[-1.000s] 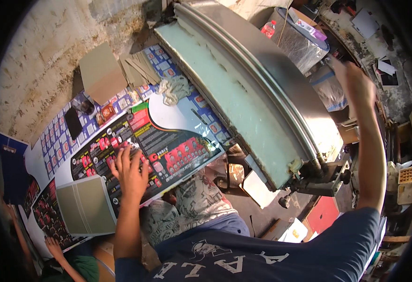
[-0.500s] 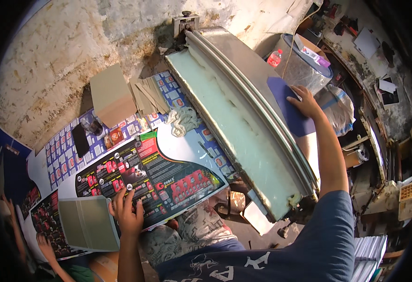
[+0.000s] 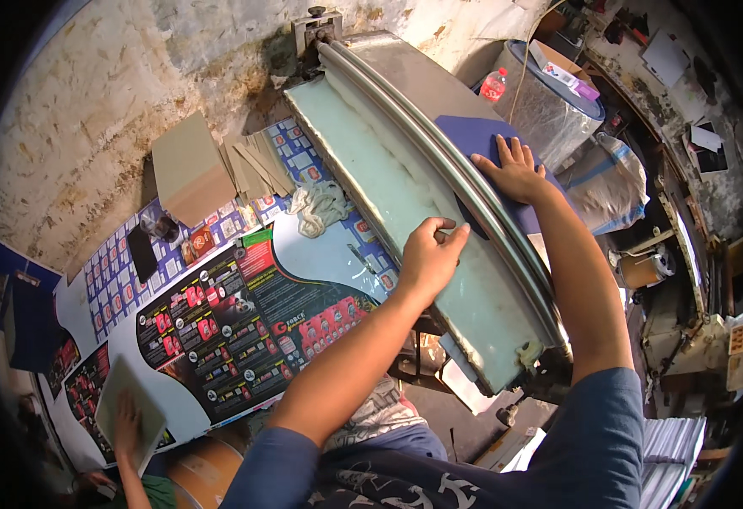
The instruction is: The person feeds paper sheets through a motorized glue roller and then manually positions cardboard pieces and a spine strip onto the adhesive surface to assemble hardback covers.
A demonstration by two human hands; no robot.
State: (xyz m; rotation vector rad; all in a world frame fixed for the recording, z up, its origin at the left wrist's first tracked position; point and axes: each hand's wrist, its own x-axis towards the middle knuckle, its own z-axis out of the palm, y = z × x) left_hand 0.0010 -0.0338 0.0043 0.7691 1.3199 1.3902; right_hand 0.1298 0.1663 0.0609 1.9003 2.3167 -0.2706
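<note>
A dark blue sheet [image 3: 465,136] lies on the metal plate behind the steel rollers [image 3: 448,144] of a machine. My right hand [image 3: 520,174] presses flat on it, fingers spread. A dark edge shows on the near side of the rollers, over the pale green tray [image 3: 371,161]. Close to that edge, my left hand [image 3: 429,259] hovers above the tray, its fingers curled in and its thumb up. I see nothing held in it.
Left of the machine, a large printed sheet [image 3: 219,331] covers the table, with a crumpled rag [image 3: 316,208], a board stack [image 3: 189,165] and a phone [image 3: 142,253]. At lower left a co-worker's hand rests on a grey board [image 3: 117,399]. A wrapped drum [image 3: 550,93] stands beyond the machine.
My left hand has left the printed sheet and come across to the rollers. The blue sheet and my right hand have shifted left, toward the rollers. The co-worker's grey board has turned.
</note>
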